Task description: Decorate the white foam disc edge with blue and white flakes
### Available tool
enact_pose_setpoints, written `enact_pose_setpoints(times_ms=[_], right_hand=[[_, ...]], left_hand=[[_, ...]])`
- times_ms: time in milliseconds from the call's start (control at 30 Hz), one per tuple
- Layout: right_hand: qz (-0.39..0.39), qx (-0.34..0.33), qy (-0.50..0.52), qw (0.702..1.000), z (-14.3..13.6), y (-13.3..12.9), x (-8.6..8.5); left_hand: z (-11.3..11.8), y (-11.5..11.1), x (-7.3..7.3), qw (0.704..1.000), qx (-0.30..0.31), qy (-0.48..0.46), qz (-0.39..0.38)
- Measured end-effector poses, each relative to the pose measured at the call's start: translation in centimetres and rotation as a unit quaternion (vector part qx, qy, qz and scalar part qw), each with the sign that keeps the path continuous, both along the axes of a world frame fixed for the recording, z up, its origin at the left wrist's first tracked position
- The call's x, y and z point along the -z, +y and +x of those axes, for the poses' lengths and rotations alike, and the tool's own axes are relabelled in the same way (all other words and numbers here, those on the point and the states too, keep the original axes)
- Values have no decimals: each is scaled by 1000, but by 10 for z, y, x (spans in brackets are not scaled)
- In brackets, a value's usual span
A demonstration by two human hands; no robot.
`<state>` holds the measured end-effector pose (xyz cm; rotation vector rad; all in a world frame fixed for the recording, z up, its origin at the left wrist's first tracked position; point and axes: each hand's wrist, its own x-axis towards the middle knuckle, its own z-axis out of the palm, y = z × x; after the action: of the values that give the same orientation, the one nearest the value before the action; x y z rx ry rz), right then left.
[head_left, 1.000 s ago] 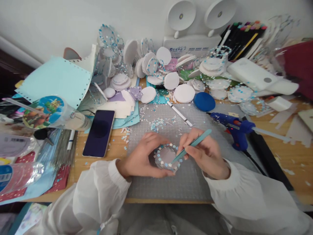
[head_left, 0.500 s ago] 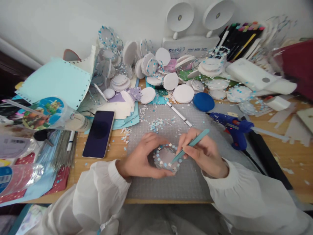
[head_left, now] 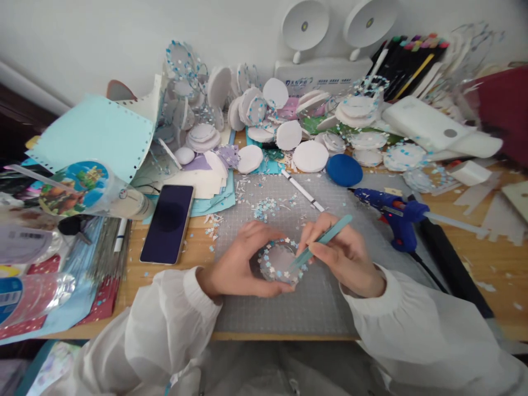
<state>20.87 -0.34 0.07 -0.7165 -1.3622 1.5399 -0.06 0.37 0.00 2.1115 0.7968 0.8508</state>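
Note:
A round disc (head_left: 281,260) ringed with small white and blue flower pieces is held over the grey cutting mat (head_left: 247,319). My left hand (head_left: 247,263) curves round its left side, thumb at the lower edge and fingers at the upper edge. My right hand (head_left: 340,256) grips teal tweezers (head_left: 336,230), whose tips point down-left over the disc's right part. Whether the tips hold a piece is too small to tell. Loose blue and white bits (head_left: 266,208) lie on the mat above the hands.
A phone (head_left: 167,224) and a tilted cup (head_left: 88,190) are at the left. A white pen (head_left: 303,190), blue round lid (head_left: 344,170) and blue glue gun (head_left: 391,212) lie beyond the hands. White discs (head_left: 310,156) crowd the back.
The tweezers' tips have shifted slightly up and right over the disc. My left hand keeps its hold, and the whole view has shifted a little.

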Motion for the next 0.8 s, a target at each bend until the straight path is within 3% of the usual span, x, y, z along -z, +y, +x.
enact_pose_setpoints(times_ms=[433,633,800], right_hand=[[-11,119,30,992,-2,5,-2],[18,122,-19,992,-2,2,4],[-6,104,-40,994,-5,-1,6]], left_hand=[[0,-5,1,996,-47,-27,-68],[1,-5,7,994,-75,-41,-63],[1,-5,7,994,-81,-25,-72]])
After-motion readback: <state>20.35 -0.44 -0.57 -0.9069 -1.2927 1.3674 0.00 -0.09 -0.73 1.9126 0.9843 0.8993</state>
